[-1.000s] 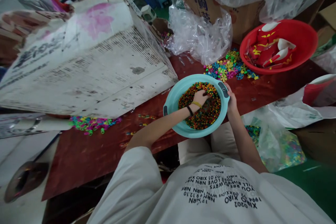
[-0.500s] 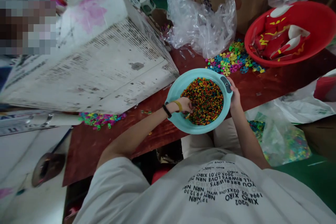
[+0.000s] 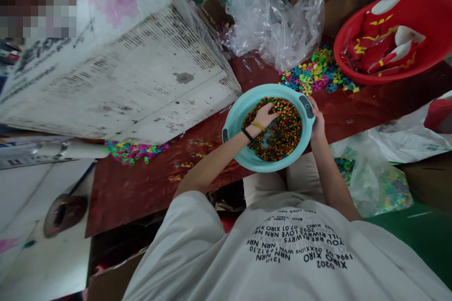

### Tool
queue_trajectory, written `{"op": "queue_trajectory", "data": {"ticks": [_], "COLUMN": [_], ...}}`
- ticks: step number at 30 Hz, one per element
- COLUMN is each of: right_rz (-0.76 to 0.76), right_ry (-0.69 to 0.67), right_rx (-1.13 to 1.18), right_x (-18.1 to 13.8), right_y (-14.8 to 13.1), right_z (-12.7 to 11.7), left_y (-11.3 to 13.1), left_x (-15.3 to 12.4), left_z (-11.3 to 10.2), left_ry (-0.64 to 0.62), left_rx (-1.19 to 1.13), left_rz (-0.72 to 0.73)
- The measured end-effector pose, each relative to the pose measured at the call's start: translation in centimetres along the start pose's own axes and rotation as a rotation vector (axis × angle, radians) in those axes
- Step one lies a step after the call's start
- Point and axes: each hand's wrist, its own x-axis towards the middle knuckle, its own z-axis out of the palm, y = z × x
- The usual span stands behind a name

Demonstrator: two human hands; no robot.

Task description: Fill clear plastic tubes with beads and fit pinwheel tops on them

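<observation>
A light blue basin (image 3: 236,150) with grey handle inserts holds many small multicoloured beads (image 3: 287,134). My right hand (image 3: 318,120) grips its right rim by the handle, fingers wrapped beneath the edge. Inside the basin, my left hand (image 3: 264,115) lies in the beads toward the far side, thumb apart from the fingers; the fingertips are partly hidden among them. Behind the wrist a patch of bare blue bottom shows. A dark band and a yellow band circle the left wrist. The basin is held over the near edge of the red-brown table (image 3: 141,197), above my lap.
A large stained white carton (image 3: 141,80) stands at left. Beyond the basin lie loose colourful plastic pieces (image 3: 310,77), crumpled clear plastic (image 3: 271,23) and a red basin (image 3: 431,19) with red packets. More small pieces (image 3: 136,150) lie at left; a filled clear bag (image 3: 381,188) sits right.
My left hand has moved from the basin's left side across to its far middle, pushing beads and baring some bottom. The right hand keeps its grip. The view has shifted slightly.
</observation>
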Motion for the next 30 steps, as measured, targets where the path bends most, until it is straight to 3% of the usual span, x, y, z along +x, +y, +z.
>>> {"op": "queue_trajectory", "data": {"ticks": [3,6,20,25,30], "right_rz": [0.002,0.001,-0.042,-0.076,-0.075], "right_ry": [0.005,0.021,0.038,0.017,-0.020], "right_rx": [-0.013,-0.020,-0.060,-0.034,0.012], "right_x": [0.0,-0.2,-0.2,-0.1,-1.4], "right_y": [-0.1,-0.3,-0.2,-0.4,-0.7], "right_z": [0.0,0.1,-0.2,-0.8,-1.0], "left_y": [-0.1,-0.3,0.7,-1.5,-8.7], "left_x": [-1.8,-3.4,-8.1,-13.1,-20.3], "left_z": [-1.7,-3.4,-6.2,-10.3,-16.8], "left_ry": [-0.033,-0.070,0.113,0.362,0.711], "left_rx": [-0.318,-0.440,-0.574,-0.490,-0.319], "left_rz": [0.076,0.101,0.277,0.301,0.070]}}
